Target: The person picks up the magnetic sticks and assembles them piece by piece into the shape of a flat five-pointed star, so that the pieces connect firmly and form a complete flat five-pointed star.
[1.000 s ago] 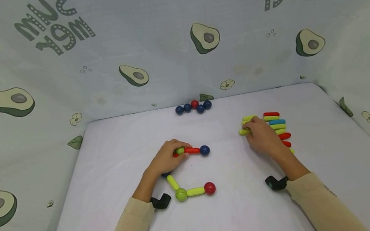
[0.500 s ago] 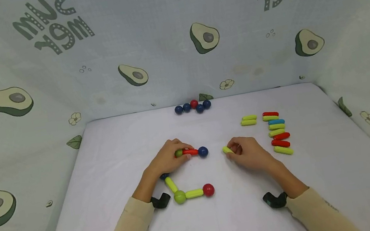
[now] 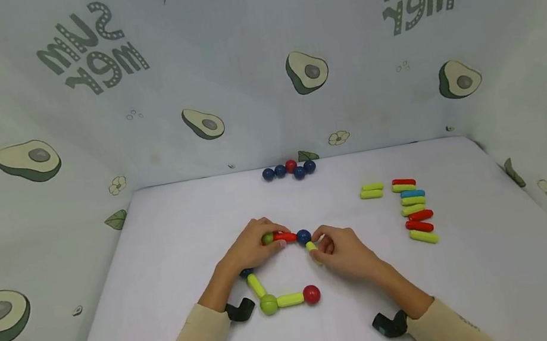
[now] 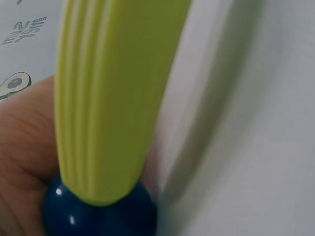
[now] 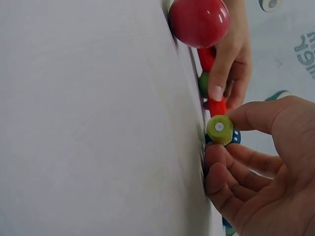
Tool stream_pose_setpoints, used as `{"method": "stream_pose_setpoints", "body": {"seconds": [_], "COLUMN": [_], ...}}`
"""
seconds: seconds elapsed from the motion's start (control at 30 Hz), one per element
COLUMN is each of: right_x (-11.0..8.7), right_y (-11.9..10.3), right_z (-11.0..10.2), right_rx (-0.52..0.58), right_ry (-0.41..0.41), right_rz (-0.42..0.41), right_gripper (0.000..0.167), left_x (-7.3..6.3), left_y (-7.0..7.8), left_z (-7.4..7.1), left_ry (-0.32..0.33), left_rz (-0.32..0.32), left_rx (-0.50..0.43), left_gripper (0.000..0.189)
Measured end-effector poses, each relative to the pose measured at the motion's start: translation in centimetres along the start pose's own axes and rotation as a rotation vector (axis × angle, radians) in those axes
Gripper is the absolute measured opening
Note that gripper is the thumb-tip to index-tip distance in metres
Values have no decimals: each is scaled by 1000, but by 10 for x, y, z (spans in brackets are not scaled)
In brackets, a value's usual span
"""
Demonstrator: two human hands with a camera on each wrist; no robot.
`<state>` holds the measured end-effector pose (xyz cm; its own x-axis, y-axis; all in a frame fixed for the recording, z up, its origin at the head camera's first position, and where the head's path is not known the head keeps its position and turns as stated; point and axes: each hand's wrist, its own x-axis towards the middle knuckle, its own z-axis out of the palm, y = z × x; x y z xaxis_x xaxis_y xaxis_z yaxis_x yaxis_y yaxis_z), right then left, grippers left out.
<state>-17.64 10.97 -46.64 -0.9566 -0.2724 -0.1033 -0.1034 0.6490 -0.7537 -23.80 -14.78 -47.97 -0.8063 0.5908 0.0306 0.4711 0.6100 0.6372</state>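
Nearest, a green ball (image 3: 269, 304) joined by a lime rod (image 3: 290, 300) to a red ball (image 3: 312, 294) lies on the table (image 3: 485, 268). Beyond, the right hand (image 3: 344, 251) has its grip pinched on another lime rod (image 3: 311, 247), one end at a blue ball (image 3: 303, 236) (whether attached, I cannot tell). The left hand (image 3: 254, 247) has its grip clamped on the red rod (image 3: 286, 236) beside that ball. Farther off are a column of coloured rods (image 3: 413, 209), a row of balls (image 3: 281, 170), and a backdrop (image 3: 247, 78) printed "SUMMER" twice, mirrored.

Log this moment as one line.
left hand: holds red rod and green ball | right hand: pinches lime rod at blue ball | near red ball: untouched
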Motion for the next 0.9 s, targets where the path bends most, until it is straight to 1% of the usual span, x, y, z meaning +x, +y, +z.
{"method": "stream_pose_setpoints", "body": {"seconds": [0.07, 0.13, 0.2, 0.23, 0.3, 0.37, 0.43, 0.5, 0.57, 0.67, 0.77, 0.9], "right_x": [-5, -9, -15, -18, -25, -32, -36, -38, -39, -39, -41, -39], "right_y": [1, 2, 1, 0, -2, -7, -11, -14, -16, -15, -11, -5], "right_z": [8, 13, 15, 15, 15, 17, 21, 26, 30, 31, 22, 5], "right_rx": [5, 2, 10, 14, 23, 19, -7, -48, -75, -85, -72, -55], "right_ry": [12, 42, 58, 44, -24, -140, -246, -307, -331, -339, -326, -285], "right_rz": [18, 21, -6, -35, -116, -202, -276, -322, -351, -343, -292, -253], "right_gripper": [24, 24, 23, 23, 25, 29, 35, 38, 35, 26, 22, 23], "left_x": [-5, -8, -10, -11, -12, -13, -15, -16, -16, -15, -12, -8], "left_y": [0, 0, 0, 0, 2, 5, 8, 11, 14, 16, 16, 15], "left_z": [4, 7, 8, 8, 7, 5, 3, 1, 0, 2, 4, 2], "left_ry": [-19, -26, -24, -20, -13, -12, -19, -34, -48, -43, -19, 15], "left_rz": [-9, -13, -17, -18, -28, -38, -42, -36, -24, -3, 10, -30], "left_rx": [5, 13, 24, 32, 63, 109, 141, 165, 160, 153, 142, 103], "left_gripper": [26, 25, 24, 23, 22, 24, 29, 36, 40, 36, 31, 30]}}
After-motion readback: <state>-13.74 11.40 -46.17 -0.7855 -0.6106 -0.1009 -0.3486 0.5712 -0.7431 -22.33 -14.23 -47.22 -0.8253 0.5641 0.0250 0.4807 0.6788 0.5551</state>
